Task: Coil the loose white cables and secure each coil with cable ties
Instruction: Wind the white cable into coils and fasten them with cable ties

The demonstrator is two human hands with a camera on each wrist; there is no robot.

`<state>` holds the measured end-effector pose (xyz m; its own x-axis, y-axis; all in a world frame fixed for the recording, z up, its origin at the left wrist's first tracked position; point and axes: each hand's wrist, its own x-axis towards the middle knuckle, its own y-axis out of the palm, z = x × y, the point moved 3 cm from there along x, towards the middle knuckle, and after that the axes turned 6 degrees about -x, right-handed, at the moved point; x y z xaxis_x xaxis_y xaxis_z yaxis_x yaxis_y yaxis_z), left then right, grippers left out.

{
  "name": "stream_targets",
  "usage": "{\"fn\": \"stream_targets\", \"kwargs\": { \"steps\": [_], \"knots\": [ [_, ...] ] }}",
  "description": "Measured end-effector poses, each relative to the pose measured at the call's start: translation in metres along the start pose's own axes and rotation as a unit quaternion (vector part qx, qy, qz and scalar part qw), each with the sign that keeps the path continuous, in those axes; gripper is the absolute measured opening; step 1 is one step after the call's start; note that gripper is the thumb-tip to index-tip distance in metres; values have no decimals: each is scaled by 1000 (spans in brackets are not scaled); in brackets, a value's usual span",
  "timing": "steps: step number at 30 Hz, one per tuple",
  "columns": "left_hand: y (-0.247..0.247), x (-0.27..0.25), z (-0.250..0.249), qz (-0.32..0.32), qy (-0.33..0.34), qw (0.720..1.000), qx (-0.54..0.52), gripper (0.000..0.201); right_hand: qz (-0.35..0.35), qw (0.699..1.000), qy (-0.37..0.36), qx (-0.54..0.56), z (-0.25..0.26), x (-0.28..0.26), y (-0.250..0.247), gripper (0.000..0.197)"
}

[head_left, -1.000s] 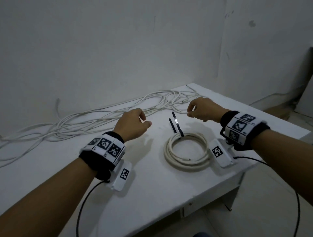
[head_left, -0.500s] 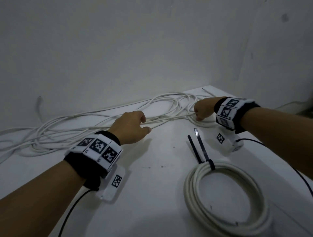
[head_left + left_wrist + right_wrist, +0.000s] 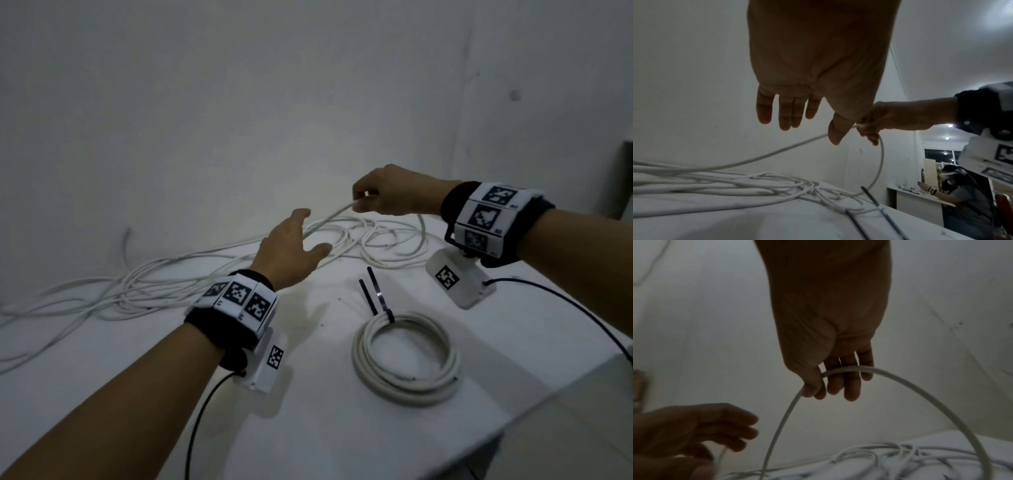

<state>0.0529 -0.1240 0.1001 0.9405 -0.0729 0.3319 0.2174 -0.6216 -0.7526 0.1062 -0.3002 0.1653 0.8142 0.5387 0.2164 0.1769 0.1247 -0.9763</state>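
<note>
The right hand (image 3: 394, 195) pinched the limp, light loose cable (image 3: 329, 219), best taken near its end, while the left hand (image 3: 291, 253) reached open-fingered.

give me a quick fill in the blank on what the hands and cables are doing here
1. The right hand holds a strand of loose white cable in its ____.
2. The left hand is ____ and holds nothing.
3. The finished coil on the table is bound by a ____ cable tie.
4. The loose cable pile lies along the ____.

Missing words: fingers; open; black; wall
</note>
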Motion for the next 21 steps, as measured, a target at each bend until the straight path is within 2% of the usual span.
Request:
{"fn": "stream_targets", "kwargs": {
  "steps": [3, 5, 8, 11, 13, 15, 17, 19, 21],
  "knots": [
    [-17, -13, -28, -46, 33, 995, -80, 28, -58, 997, -28, 35, 29, -26, -36, 16],
    [-31, -23, -36, -66, 40, 986, -147, 31, -78, 994, -24, 78, 38, -42, -55, 18],
    [-54, -40, -37, -105, 56, 976, -185, 32, -98, 985, -18, 142, 42, -65, -74, 22],
    [-80, -55, -33, -146, 39, 953, -264, 30, -65, 965, -14, 254, 33, -83, -76, 28],
    [-94, -65, -30, -156, 32, 941, -300, 28, -33, 936, 9, 351, 25, -94, -67, 29],
    [-101, -76, -25, -142, 30, 947, -285, 26, -53, 885, 26, 462, 20, -103, -59, 27],
    [-97, -87, -16, -107, 13, 964, -243, 30, -131, 806, 43, 576, 19, -109, -57, 28],
    [-86, -98, -4, -85, -10, 974, -208, 35, -206, 703, 67, 678, 21, -112, -58, 31],
    [-74, -106, 5, -87, -16, 974, -210, 35, -246, 581, 84, 771, 28, -114, -55, 35]
  ]
}}
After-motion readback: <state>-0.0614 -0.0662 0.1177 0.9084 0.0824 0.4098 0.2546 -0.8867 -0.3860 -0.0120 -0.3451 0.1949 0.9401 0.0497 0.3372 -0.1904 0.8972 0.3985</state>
